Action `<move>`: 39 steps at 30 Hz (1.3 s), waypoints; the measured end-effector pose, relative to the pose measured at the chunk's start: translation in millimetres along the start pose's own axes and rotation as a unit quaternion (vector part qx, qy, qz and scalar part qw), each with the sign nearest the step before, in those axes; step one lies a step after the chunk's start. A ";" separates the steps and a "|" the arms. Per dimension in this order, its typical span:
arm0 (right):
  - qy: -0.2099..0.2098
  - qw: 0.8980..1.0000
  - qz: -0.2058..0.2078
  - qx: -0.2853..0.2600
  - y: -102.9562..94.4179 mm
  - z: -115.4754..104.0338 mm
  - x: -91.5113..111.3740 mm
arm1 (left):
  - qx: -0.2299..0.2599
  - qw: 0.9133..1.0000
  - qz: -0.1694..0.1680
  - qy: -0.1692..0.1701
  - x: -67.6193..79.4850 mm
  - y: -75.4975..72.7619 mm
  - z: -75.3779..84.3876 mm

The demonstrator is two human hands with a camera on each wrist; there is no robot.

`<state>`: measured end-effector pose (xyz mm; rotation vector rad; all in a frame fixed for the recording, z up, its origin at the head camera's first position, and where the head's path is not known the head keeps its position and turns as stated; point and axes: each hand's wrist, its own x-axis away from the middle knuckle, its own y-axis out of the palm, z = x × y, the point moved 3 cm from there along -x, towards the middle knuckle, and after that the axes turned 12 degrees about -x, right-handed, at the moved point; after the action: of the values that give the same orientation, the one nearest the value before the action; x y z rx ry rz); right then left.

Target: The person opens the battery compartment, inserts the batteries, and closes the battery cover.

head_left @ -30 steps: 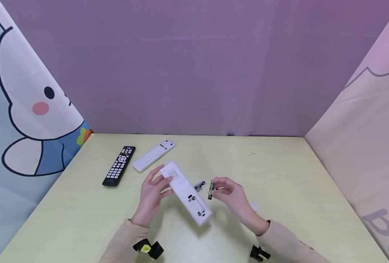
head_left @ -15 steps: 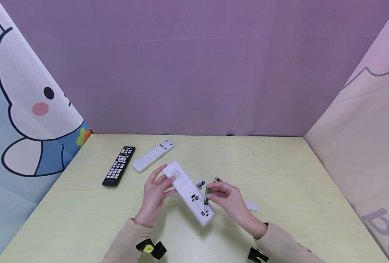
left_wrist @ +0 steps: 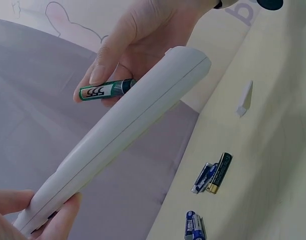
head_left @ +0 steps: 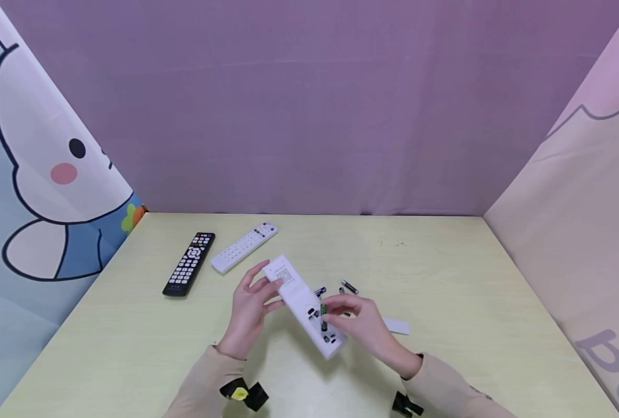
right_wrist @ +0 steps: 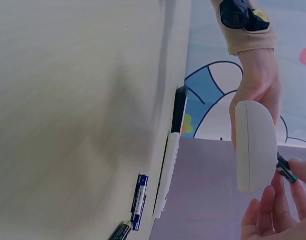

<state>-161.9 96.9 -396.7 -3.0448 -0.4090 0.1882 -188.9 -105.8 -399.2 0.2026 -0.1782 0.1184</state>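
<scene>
My left hand [head_left: 251, 316] grips a white remote control [head_left: 300, 299] by its upper end, held tilted above the table with its back facing up. The battery compartment in that back lies uncovered. Between the thumb and fingers of my right hand [head_left: 359, 319] is a green and black battery [left_wrist: 106, 90], pinched right at the compartment. In the head view the battery overlaps the compartment, one end pointing into it. From the left wrist view, the remote's edge hides the battery's far end.
Behind the hands lie several loose batteries [head_left: 349, 286], some of them blue [left_wrist: 195, 226]. A white battery cover [head_left: 396, 326] rests by my right wrist. Farther left are a black remote [head_left: 189, 264] and another white remote [head_left: 244, 248]. Fabric panels [head_left: 309, 110] stand around the table.
My right hand has moved left with the battery, from beside the remote to over its compartment. The left hand and remote have shifted slightly right.
</scene>
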 end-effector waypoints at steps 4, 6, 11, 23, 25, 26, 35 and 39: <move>-0.001 1.000 0.002 0.010 1.2 -0.6 0.9 | 0.003 1.000 -0.001 0.002 0.1 1.4 -0.2; -0.003 1.000 0.003 0.017 2.0 -0.5 1.5 | 0.005 1.000 0.000 0.001 0.1 2.1 -0.4; -0.010 0.999 0.002 0.037 3.6 -0.7 2.8 | 0.007 1.000 0.000 0.001 -0.1 3.2 0.0; -0.068 0.995 -0.008 0.070 4.7 -1.3 5.3 | 0.006 1.000 0.003 -0.001 0.7 4.0 0.9; -0.084 0.993 -0.008 0.080 4.8 -0.9 5.6 | 0.007 1.000 0.004 -0.002 0.8 4.2 1.0; -0.092 0.992 -0.008 0.088 4.8 -0.5 5.7 | 0.006 1.000 0.004 -0.001 0.8 4.2 1.0; -0.167 0.972 -0.010 0.164 6.4 1.8 7.7 | 0.003 1.000 0.003 0.003 -0.3 4.6 0.3; -0.235 0.951 -0.016 0.198 8.2 -0.6 9.6 | 0.004 1.000 0.002 0.001 -1.0 5.3 -0.1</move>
<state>-150.6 91.5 -397.9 -2.5713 -0.3848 0.8870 -190.6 -100.7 -398.5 0.2095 -0.1767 0.1227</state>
